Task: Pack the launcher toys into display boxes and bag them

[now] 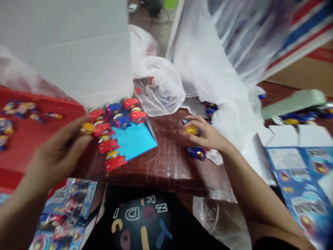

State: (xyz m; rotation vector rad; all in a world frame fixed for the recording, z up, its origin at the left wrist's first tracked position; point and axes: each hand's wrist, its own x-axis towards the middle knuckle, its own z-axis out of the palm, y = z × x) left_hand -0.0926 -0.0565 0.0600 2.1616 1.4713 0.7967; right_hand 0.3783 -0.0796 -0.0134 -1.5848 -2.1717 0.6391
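My left hand (pixel 56 152) is closed, with a small yellow rounded piece (pixel 88 127) between its thumb and fingers, beside the row of red toys. My right hand (pixel 206 133) has its fingers closed around a blue toy with a yellow disc (pixel 192 130), over the brown table. Another blue toy (pixel 197 153) lies just below that hand. Between the hands is a light-blue card tray (pixel 136 140). Red toys (pixel 112 160) stand along its left side, and blue toys (pixel 121 120) and more red ones fill its back part.
A red tray (pixel 23 139) on the left holds several small yellow-and-blue pieces. White plastic bags (pixel 161 83) are bunched behind the table (pixel 166 163). A large white panel (pixel 67 45) rises at back left. Printed blue boxes (pixel 299 187) lie at right, near a pale green bar (pixel 293 102).
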